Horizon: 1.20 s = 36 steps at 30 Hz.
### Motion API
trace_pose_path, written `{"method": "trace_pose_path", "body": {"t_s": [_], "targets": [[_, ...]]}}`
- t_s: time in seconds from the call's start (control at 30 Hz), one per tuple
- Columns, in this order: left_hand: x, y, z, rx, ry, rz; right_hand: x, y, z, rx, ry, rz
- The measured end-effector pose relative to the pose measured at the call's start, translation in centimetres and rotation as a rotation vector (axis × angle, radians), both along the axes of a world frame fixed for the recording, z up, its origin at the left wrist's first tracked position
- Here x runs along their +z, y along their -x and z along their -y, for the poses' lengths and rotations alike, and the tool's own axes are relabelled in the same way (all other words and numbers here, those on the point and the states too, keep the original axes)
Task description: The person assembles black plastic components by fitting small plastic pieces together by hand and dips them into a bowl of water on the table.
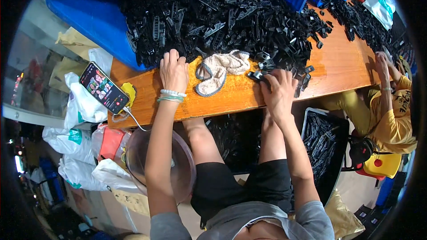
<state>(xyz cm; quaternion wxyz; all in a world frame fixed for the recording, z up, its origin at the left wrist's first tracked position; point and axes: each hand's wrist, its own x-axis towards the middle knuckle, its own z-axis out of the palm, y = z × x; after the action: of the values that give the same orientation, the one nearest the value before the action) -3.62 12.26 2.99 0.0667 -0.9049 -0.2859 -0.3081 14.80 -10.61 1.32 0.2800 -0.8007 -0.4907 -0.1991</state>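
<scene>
A large heap of small black plastic parts point(213, 22) covers the far side of the wooden table point(147, 93). My left hand point(174, 71), with bracelets at its wrist, rests at the heap's near left edge. Its fingers are curled down, and whatever they hold is hidden. At the heap's near right edge is my right hand point(280, 91), its fingers bent around a black plastic part point(255, 75) that sticks out by the thumb. Loose black parts point(304, 78) lie just right of it. Between my hands sits a crumpled cream cloth point(222, 71) with a dark-edged border.
A blue bin point(89, 18) lies tipped behind the heap. A lit phone point(104, 89) with a white cable leans at the table's left end. Below are a clear tub point(182, 151) and a black crate of parts point(322, 138). A person in yellow point(396, 106) works at right.
</scene>
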Motion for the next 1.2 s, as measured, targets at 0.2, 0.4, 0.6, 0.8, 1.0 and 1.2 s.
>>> {"method": "trace_pose_path", "body": {"t_s": [0.2,0.4,0.6,0.8,1.0,1.2], "targets": [[0.5,1.6,0.3,-0.015,0.281,0.184,-1.0,0.7,-0.6,0.098,-0.087,-0.075],[1.9,9.4,1.9,-0.203,1.384,0.411,-1.4,0.4,-0.3,0.127,-0.120,-0.077],[-1.2,22.3,6.4,-0.174,1.737,0.400,-1.3,0.2,-0.5,0.102,-0.119,-0.011],[-15.6,31.7,13.3,0.542,0.891,-0.573,-1.7,0.6,-1.2,0.104,-0.132,-0.020],[-10.4,23.9,13.6,0.224,1.348,0.304,-1.6,-0.2,-0.3,0.082,-0.161,0.012],[-1.9,11.2,14.3,-0.195,0.646,0.327,-1.1,1.2,0.3,0.171,-0.318,-0.028]]}}
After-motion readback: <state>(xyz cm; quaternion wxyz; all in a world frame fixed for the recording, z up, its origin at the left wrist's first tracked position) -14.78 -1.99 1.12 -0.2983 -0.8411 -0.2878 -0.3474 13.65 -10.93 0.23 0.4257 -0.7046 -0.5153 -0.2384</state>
